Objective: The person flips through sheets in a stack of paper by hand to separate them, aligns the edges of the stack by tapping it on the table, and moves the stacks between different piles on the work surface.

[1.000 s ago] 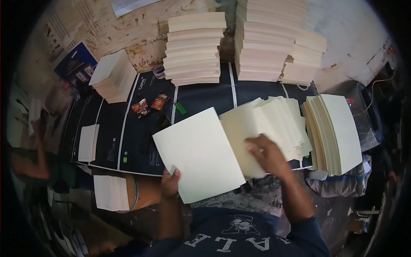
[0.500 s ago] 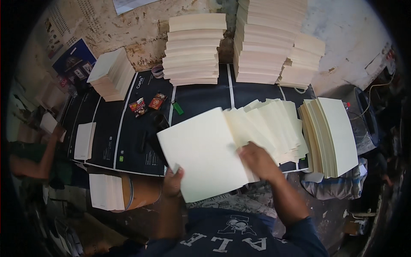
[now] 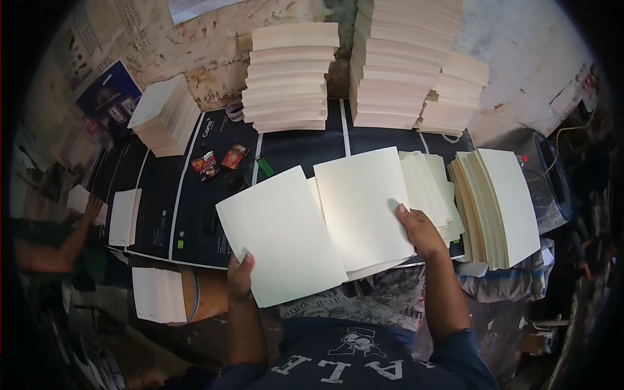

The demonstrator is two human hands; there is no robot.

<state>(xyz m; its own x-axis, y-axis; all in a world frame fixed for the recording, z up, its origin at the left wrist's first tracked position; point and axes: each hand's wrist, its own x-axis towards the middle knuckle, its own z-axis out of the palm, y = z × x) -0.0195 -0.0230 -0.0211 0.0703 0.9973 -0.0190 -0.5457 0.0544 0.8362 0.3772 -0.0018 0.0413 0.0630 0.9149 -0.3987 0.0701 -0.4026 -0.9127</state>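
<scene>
My left hand (image 3: pixel 241 275) grips a cream paper sheet (image 3: pixel 279 237) near its lower left corner, thumb on top, its other fingers hidden underneath. With the thumb over its right edge, my right hand (image 3: pixel 421 231) holds a second batch of cream paper (image 3: pixel 364 208). The two lie side by side, the left one overlapping the right one at the lower middle. Further edges show beneath the right batch. Just beyond my right hand, a fanned pile of cream sheets (image 3: pixel 434 195) lies on the dark table (image 3: pixel 296 146).
Tall paper stacks (image 3: pixel 289 84) stand along the back wall, with a leaning paper stack (image 3: pixel 500 205) at the right. Two small packets (image 3: pixel 234 156) and a green lighter (image 3: pixel 264 166) lie left of centre. At far left, another person's hand (image 3: pixel 95 207) touches paper.
The single paper surface in front of me now shows as two, side by side. My right hand has moved right and up, and now grips the right batch by its edge.
</scene>
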